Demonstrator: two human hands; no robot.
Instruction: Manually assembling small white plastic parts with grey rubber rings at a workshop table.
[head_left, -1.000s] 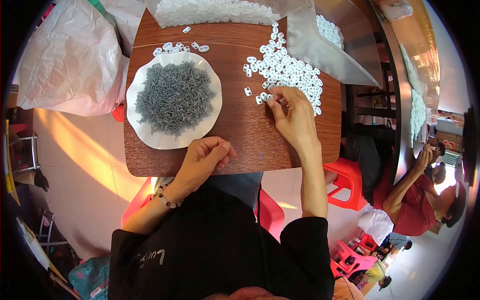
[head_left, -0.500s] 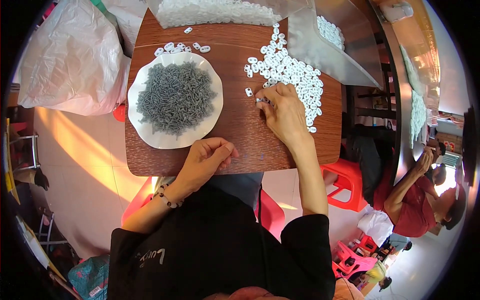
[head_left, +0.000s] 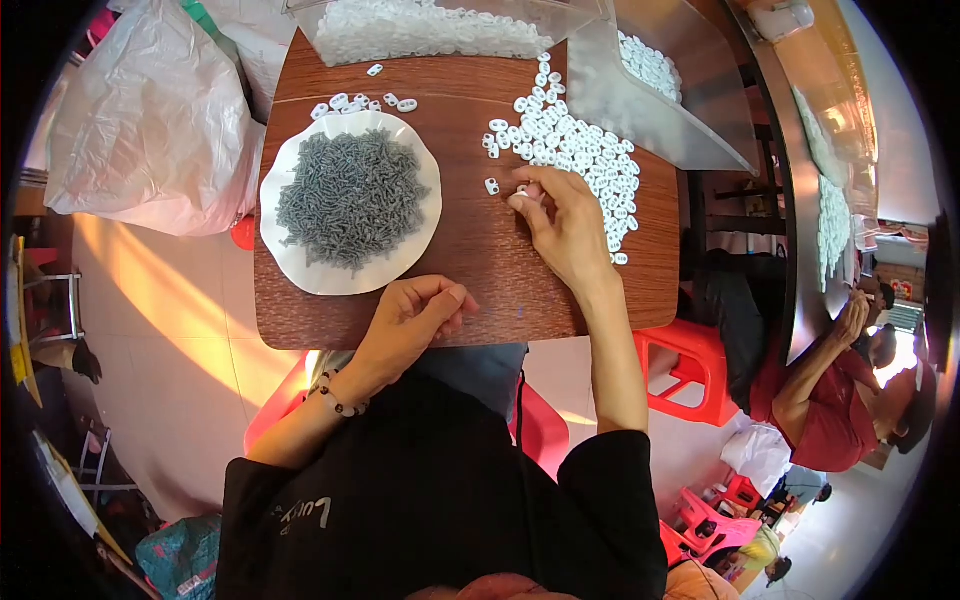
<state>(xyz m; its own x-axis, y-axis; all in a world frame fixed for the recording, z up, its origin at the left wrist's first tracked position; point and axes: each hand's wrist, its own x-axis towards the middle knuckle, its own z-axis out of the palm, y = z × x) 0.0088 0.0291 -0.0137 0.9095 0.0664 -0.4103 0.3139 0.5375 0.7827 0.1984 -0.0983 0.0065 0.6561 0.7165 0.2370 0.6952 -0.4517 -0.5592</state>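
Tabletop [head_left: 465, 225] carries white pile [head_left: 575, 148] at right, plate [head_left: 345, 283] of grey pieces [head_left: 352, 190] at left, likely for easy reach; right hand [head_left: 565, 228] pinches white piece [head_left: 522, 191] beside pile; left hand [head_left: 405, 325] half-curled, contents unclear.

Bright view, warm light streak across the floor [head_left: 165, 300], bent edges, black corners

From afar I see a pale pinkish tiled floor [head_left: 150, 400] crossed by a band of warm sunlight [head_left: 165, 285], a brown wood-grain table [head_left: 465, 240] with rounded corners, a red plastic stool [head_left: 716, 375] near its right side, and a glaring white opening [head_left: 896, 362] at far right.
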